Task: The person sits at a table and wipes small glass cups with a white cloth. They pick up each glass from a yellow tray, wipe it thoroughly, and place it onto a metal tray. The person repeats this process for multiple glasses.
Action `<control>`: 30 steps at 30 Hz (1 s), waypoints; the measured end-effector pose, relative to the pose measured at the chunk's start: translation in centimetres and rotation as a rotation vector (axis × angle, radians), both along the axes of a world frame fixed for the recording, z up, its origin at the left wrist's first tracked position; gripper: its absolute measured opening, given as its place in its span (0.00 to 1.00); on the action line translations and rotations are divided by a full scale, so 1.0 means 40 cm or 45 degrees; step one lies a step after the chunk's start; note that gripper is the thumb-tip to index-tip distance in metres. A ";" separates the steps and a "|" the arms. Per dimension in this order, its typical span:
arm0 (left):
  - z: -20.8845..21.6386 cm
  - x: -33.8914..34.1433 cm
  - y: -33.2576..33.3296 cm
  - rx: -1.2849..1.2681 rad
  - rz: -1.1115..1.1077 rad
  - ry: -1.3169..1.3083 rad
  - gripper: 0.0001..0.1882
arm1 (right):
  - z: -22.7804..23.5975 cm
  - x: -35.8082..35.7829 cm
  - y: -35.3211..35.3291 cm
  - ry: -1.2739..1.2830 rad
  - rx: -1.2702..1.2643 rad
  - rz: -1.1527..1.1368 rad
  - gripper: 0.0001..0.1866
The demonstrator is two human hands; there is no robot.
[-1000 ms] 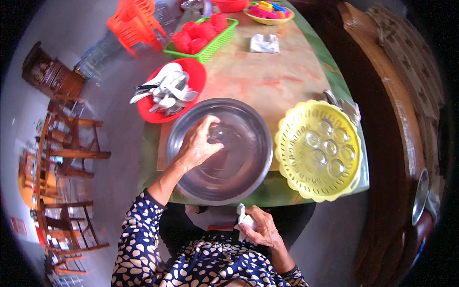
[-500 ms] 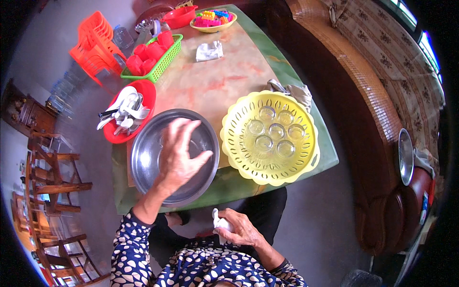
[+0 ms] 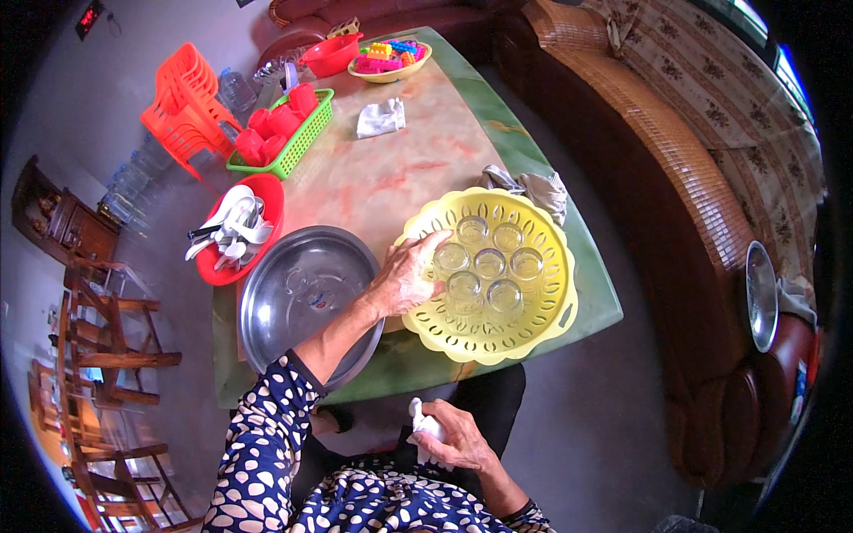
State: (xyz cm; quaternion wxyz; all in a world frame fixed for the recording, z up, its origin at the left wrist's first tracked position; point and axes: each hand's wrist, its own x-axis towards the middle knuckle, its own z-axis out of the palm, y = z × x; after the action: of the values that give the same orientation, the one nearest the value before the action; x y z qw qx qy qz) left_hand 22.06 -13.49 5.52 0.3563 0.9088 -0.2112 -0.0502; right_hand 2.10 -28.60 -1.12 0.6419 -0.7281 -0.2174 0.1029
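On the table's near right side stands a yellow basket (image 3: 555, 333) with a slotted, scalloped rim, holding several small clear glasses (image 3: 490, 263). My left hand (image 3: 407, 274) reaches over its left edge, thumb and fingers apart on either side of the leftmost glass (image 3: 450, 258). Whether they touch that glass I cannot tell. A crumpled white cloth (image 3: 428, 428) is gripped in my right hand (image 3: 458, 435), low over my lap. Beneath my left forearm lies a round metal basin (image 3: 275, 322); faint round shapes show on its bottom, too unclear to name.
Left of the basin, a red bowl (image 3: 213, 269) holds white spoons. Beyond it are a green basket (image 3: 305, 147) of red cups, a folded white cloth (image 3: 381, 118), a bowl of toy bricks (image 3: 391, 59) and a red basin (image 3: 330, 57). Grey cloth (image 3: 542, 194) lies behind the yellow basket.
My left hand has moved right, from above the metal basin to the glasses in the yellow basket. My right hand still holds the white cloth. The whole view has shifted slightly.
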 end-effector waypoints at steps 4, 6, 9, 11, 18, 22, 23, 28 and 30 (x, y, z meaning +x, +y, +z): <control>0.007 0.003 -0.008 -0.015 -0.009 -0.011 0.33 | -0.003 0.000 -0.009 0.080 -0.013 0.044 0.21; 0.000 0.002 0.000 -0.066 0.006 -0.035 0.31 | 0.001 -0.002 -0.008 0.081 -0.018 0.044 0.21; -0.008 -0.004 0.008 -0.160 0.068 -0.062 0.31 | 0.007 -0.006 -0.007 0.079 -0.028 0.042 0.20; 0.008 -0.017 0.007 -0.256 0.137 -0.044 0.32 | 0.011 -0.009 -0.005 0.068 -0.027 0.040 0.20; 0.060 -0.059 0.046 -0.453 0.130 -0.112 0.29 | 0.027 -0.024 0.011 0.052 -0.043 0.063 0.20; 0.080 -0.087 0.104 -0.671 0.132 0.052 0.29 | 0.035 -0.032 0.024 0.039 -0.055 0.063 0.20; 0.088 -0.103 0.116 -0.734 0.171 0.060 0.29 | 0.038 -0.034 0.026 0.049 -0.063 0.065 0.20; 0.134 -0.203 0.203 -0.657 0.397 0.173 0.29 | 0.047 -0.038 0.036 0.099 0.005 0.014 0.21; 0.105 -0.234 0.253 -0.505 0.411 0.107 0.28 | 0.052 -0.036 0.042 0.144 0.004 -0.019 0.19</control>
State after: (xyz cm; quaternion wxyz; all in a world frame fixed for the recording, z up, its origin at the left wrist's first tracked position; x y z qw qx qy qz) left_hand 12.72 -3.36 9.72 0.5393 0.8403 -0.0542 0.0120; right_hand 0.65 -26.91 0.97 0.6551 -0.7217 -0.1755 0.1389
